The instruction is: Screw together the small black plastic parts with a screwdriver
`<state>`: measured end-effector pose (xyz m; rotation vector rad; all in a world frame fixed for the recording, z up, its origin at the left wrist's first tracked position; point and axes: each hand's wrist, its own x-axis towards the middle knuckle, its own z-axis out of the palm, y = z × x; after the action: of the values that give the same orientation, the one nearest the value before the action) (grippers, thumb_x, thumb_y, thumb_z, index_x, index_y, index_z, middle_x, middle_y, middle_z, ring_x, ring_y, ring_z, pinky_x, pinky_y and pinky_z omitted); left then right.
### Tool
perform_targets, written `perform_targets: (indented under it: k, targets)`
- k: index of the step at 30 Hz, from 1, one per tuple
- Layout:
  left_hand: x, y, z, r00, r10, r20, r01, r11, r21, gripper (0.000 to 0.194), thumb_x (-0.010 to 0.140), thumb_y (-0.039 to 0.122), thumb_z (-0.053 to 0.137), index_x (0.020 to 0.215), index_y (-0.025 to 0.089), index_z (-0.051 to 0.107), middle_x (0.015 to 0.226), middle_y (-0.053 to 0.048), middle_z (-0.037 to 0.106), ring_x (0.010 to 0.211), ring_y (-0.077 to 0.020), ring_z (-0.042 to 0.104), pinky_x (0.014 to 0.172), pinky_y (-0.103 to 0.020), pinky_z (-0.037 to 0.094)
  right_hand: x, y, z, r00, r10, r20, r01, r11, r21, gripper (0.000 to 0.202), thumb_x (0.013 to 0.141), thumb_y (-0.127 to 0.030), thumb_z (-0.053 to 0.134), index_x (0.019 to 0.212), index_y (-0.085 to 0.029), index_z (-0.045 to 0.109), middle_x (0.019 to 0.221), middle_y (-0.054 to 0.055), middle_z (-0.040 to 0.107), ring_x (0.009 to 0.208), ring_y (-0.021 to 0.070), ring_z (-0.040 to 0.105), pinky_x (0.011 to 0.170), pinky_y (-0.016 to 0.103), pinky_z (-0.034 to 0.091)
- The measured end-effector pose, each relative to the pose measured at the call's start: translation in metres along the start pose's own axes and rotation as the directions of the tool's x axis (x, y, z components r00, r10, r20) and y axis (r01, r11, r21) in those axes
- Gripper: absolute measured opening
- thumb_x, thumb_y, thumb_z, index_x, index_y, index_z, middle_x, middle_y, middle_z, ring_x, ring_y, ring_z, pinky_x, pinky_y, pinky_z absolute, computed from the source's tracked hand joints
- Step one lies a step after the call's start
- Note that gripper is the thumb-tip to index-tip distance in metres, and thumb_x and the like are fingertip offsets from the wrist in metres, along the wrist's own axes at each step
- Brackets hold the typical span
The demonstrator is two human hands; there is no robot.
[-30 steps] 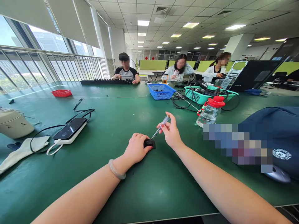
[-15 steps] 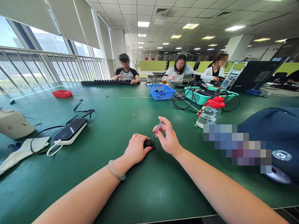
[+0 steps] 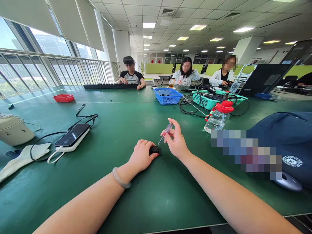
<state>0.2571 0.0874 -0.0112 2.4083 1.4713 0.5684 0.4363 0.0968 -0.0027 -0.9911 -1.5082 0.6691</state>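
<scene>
Both bare forearms come in from the near edge of the desk (image 3: 156, 201) and angle inward, the left one wearing a pale bangle (image 3: 118, 178) at the wrist. The left hand (image 3: 142, 154) lies low, palm down, its thumb and fingers clamped around a small black part (image 3: 155, 150) that sits on the desk right in front of the person. The right hand (image 3: 176, 142) is raised just beside it, pinching a clear-handled screwdriver (image 3: 167, 128) between thumb and fingers, the index finger arched up to the end of the handle. The shaft slants down to the left, and its tip meets the top of the black part. Half a second ago the right hand's fingers were curled more closely over the handle; now they have opened out, and more of the handle shows. The left hand and the black part have kept their place. Farther off, a phone (image 3: 72, 135) with cables lies to the left, and a red-capped bottle (image 3: 216, 118) stands to the right. Beyond are a blue basket (image 3: 168, 98) and, on the far side, a seated person in a dark cap (image 3: 128, 60).
</scene>
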Motion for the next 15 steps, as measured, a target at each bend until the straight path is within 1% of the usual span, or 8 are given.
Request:
perform_targets:
  k: [3,6,10,12,13,15]
  targets:
    - [0.0,0.0,0.0,1.0,0.001,-0.002,-0.001,1.0,0.005,0.026,0.083,0.03,0.074,0.106,0.019,0.068,0.113,-0.009,0.07,0.119,-0.0318,0.053,0.105,-0.047,0.044,0.004,0.003,-0.001,0.997,0.076,-0.023,-0.074,0.995,0.067,0.06,0.088,-0.04,0.058,0.141,-0.028,0.032,0.083,-0.001,0.067,0.058,0.0135,0.056,0.062,0.033,0.05]
    - [0.0,0.001,0.0,1.0,-0.008,0.0,0.008,1.0,0.007,0.027,0.083,0.029,0.074,0.106,0.019,0.068,0.113,-0.009,0.07,0.12,-0.0318,0.052,0.106,-0.047,0.044,0.01,0.012,-0.004,0.989,0.144,-0.041,-0.138,0.981,0.134,0.067,0.085,-0.046,0.06,0.141,-0.027,0.03,0.079,-0.003,0.066,0.052,0.0122,0.053,0.061,0.034,0.049]
    - [0.0,0.001,0.0,1.0,-0.017,0.004,0.017,1.0,-0.003,0.026,0.083,0.029,0.074,0.106,0.019,0.067,0.113,-0.008,0.07,0.12,-0.0312,0.052,0.106,-0.046,0.043,0.015,0.024,-0.007,0.97,0.234,-0.069,-0.221,0.963,0.152,0.07,0.082,-0.048,0.062,0.14,-0.025,0.03,0.077,-0.004,0.066,0.052,0.0124,0.053,0.063,0.035,0.049]
    - [0.0,0.001,0.0,1.0,-0.014,0.001,0.014,1.0,-0.007,0.026,0.083,0.029,0.074,0.106,0.02,0.067,0.113,-0.008,0.07,0.12,-0.0311,0.052,0.106,-0.046,0.043,0.014,0.025,-0.007,0.969,0.233,-0.081,-0.221,0.965,0.139,0.068,0.084,-0.047,0.061,0.14,-0.025,0.029,0.077,-0.004,0.066,0.052,0.0125,0.053,0.063,0.035,0.049]
    - [0.0,0.001,0.0,1.0,-0.013,-0.002,0.013,1.0,-0.009,0.025,0.082,0.028,0.074,0.106,0.02,0.068,0.113,-0.008,0.07,0.12,-0.031,0.052,0.106,-0.046,0.043,0.012,0.024,-0.006,0.974,0.212,-0.084,-0.201,0.971,0.129,0.067,0.085,-0.045,0.059,0.141,-0.025,0.028,0.079,-0.003,0.066,0.053,0.0124,0.053,0.063,0.035,0.049]
    - [0.0,0.001,0.0,1.0,-0.011,-0.007,0.011,1.0,-0.015,0.025,0.082,0.028,0.075,0.105,0.021,0.068,0.112,-0.008,0.07,0.119,-0.031,0.053,0.105,-0.046,0.043,0.008,0.018,-0.004,0.988,0.132,-0.077,-0.124,0.987,0.098,0.062,0.089,-0.042,0.054,0.141,-0.025,0.027,0.082,-0.002,0.066,0.054,0.012,0.052,0.062,0.034,0.049]
